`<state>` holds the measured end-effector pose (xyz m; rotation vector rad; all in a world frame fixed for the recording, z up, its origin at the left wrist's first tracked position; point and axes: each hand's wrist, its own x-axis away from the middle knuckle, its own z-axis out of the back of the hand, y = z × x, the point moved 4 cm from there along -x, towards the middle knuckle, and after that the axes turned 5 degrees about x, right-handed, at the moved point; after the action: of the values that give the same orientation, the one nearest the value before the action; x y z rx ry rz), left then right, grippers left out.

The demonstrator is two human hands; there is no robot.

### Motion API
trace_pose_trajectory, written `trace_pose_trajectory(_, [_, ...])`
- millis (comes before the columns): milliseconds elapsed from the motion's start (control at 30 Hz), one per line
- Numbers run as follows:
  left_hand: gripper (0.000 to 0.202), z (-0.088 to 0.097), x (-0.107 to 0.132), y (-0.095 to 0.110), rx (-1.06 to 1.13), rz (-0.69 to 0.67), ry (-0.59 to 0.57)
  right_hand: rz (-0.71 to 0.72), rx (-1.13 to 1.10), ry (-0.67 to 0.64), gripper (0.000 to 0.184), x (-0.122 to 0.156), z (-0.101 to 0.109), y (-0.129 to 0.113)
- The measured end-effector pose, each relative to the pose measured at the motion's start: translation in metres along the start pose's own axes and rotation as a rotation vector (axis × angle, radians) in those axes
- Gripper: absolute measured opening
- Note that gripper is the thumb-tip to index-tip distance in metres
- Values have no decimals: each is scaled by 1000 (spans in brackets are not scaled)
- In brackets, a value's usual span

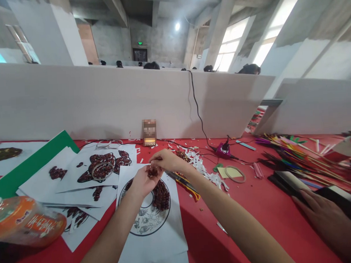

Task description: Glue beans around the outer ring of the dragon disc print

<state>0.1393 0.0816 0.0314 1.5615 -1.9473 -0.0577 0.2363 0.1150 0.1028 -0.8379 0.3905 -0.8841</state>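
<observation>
My left hand [144, 182] is cupped palm up above a printed sheet, with a small heap of dark red beans or seeds [153, 171] in it. Over that heap, my right hand [166, 160] has its fingertips pressed together; whatever they pinch is hidden. The white sheet [168, 240] below bears a round, plate-like line drawing [144, 222] of flowers. Dark red beans [161, 196] cover a band on the drawing's right side, and more show at its upper left, partly behind my left hand.
Left lie bean-covered pictures [103, 165], a green board [34, 163] and an orange-labelled jar [31, 221]. A yellow utility knife [185, 185], paper scraps [200, 163], a tape ring [234, 174] and a purple plug adapter [223, 149] lie right. Another person's hand [324, 212] rests near coloured sticks [292, 153].
</observation>
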Motion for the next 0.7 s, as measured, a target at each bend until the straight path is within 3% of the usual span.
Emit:
trace_pose_trajectory(167, [27,5,7,4,-34,53,-10,-32,-143,96,19,1,-3,9])
trace_pose_trajectory(400, [10,-8,-10,10,-290,166,-54,-97,-232,307,16,27,35,47])
trace_pose_trajectory(533, [14,-17,-24,32,-495,143,-140,-136,-293,353,11,51,30,62])
trace_pose_trajectory(700, [13,8,-34,75,-765,54,-181,-129,-325,382,14,73,6,58])
